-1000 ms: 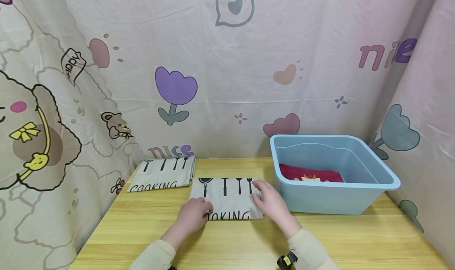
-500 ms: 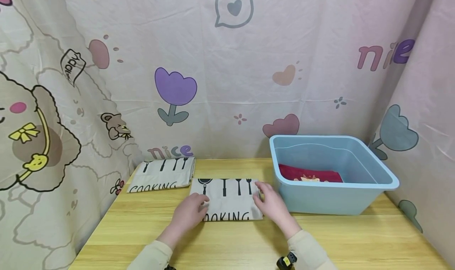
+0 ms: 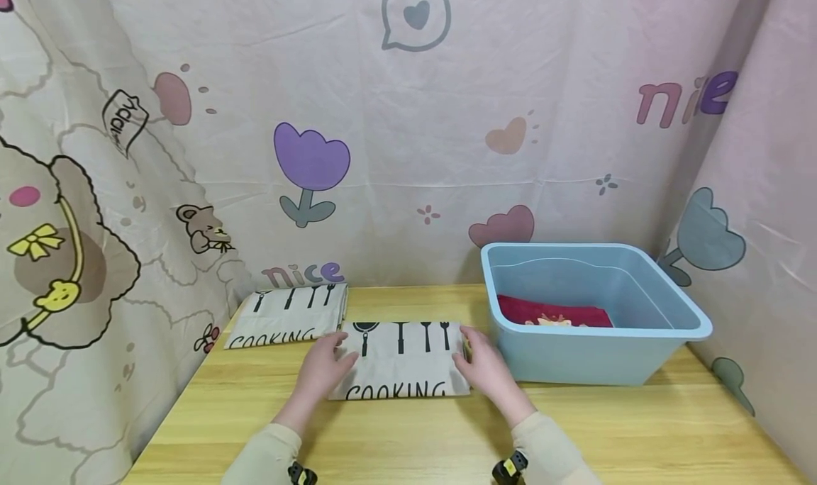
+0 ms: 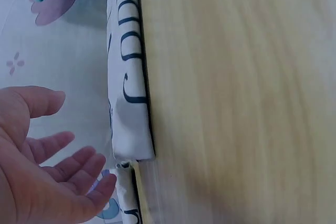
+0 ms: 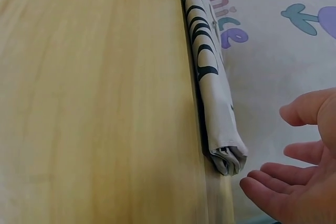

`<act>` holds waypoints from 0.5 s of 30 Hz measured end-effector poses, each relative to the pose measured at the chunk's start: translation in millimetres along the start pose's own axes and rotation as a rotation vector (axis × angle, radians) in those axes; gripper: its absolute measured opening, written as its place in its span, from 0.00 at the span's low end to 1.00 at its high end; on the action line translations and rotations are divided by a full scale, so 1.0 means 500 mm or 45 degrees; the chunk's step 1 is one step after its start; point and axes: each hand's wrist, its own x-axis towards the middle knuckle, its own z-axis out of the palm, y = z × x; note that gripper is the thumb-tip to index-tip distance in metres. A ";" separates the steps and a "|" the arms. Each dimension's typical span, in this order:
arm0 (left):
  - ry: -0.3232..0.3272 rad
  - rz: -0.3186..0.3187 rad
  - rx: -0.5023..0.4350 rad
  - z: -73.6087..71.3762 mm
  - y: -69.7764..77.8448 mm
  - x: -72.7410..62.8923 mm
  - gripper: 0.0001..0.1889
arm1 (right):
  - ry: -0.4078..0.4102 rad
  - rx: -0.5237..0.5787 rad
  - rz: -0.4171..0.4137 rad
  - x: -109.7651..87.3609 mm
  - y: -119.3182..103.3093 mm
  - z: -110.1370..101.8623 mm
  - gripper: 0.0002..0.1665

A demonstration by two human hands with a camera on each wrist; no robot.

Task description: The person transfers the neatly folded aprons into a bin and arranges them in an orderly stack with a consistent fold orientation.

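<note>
A folded white cloth (image 3: 403, 363) printed with black utensils and the word COOKING lies flat on the wooden table between my hands. My left hand (image 3: 321, 366) is at its left side, thumb and fingers spread and relaxed; the left wrist view shows this hand (image 4: 50, 166) holding nothing. At the right edge is my right hand (image 3: 488, 368), loosely bent, and in the right wrist view that hand (image 5: 299, 166) appears apart from the cloth's layered end (image 5: 228, 156). Whether any fingertip touches the cloth in the head view I cannot tell.
A second folded cloth (image 3: 290, 317) of the same print lies at the back left, close to the first. A light-blue plastic bin (image 3: 574, 357) stands at the right with a dark red folded cloth (image 3: 552, 310) inside. Patterned curtains (image 3: 396, 130) hang behind the table.
My left hand has slid left off the cloth's lower left part to its left edge, uncovering the first letters of the word. The right hand has barely moved. The head view shifts slightly.
</note>
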 end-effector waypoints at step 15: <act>-0.107 -0.325 -0.264 -0.013 -0.033 0.032 0.33 | -0.044 0.041 0.180 0.010 0.005 0.013 0.35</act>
